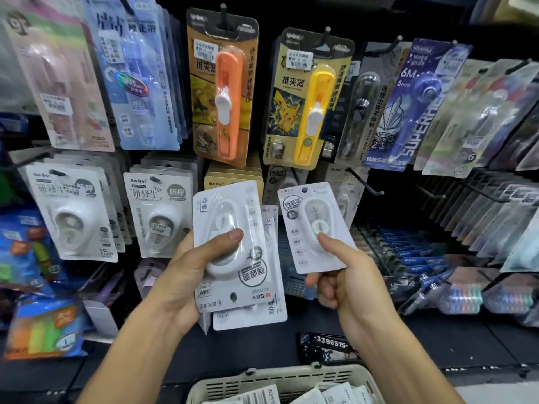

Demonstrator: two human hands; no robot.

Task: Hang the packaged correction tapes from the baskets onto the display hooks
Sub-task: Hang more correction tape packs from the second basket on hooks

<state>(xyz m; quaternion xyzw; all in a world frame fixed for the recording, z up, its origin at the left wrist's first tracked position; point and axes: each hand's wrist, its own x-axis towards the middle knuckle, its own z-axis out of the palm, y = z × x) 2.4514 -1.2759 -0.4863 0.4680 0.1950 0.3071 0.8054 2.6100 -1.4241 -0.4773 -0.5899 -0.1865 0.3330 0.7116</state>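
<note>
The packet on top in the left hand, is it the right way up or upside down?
Upside down. On the top packet, gripped by the left hand, the print reads inverted and the hang hole sits at the bottom edge.

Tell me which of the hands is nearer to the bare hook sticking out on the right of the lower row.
The right. The right hand, pinching a single pack, sits just below-left of the bare hook; the left hand grips a stack of packs farther left.

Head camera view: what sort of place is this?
Most likely a stationery shop aisle: carded packs with price stickers hang on display hooks, and a restocking basket of more packs sits below.
</note>
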